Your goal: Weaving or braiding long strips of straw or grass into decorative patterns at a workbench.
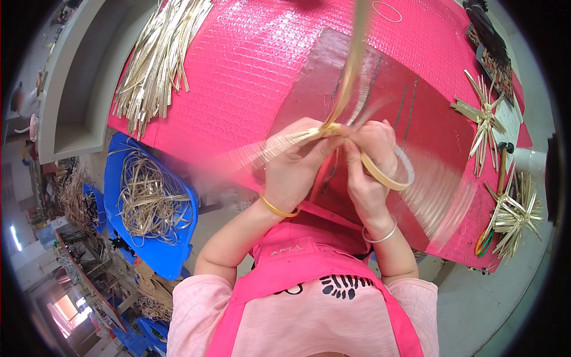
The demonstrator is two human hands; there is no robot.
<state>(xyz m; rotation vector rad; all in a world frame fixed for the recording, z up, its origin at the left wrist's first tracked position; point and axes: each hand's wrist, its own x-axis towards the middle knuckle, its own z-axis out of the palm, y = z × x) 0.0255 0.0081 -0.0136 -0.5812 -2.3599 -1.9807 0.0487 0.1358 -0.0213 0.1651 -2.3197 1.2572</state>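
Both my hands meet over the dark red board [443, 119], closed on a bundle of flat gold strips [344, 98]. My left hand [291, 172] pinches the strips where they cross, with thumb and fingers pressed together. Close beside it, my right hand [370, 163] grips the same crossing with bent fingers. A narrow ring that looks like a roll of tape [380, 180], pale yellow outside and whitish inside, hangs at the right hand's fingers. Strip ends fan out upward, left and right, smeared by motion. My fingers partly hide the crossing itself.
Pink bubble-wrap sheeting [250, 71] covers the table. Loose gold strips [160, 65] lie at the far left. A blue bin [181, 250] of tangled strips stands left of the table. Star-shaped strip pieces [489, 122] and scissors [504, 157] lie along the right edge. A thin ring [388, 12] lies far back.
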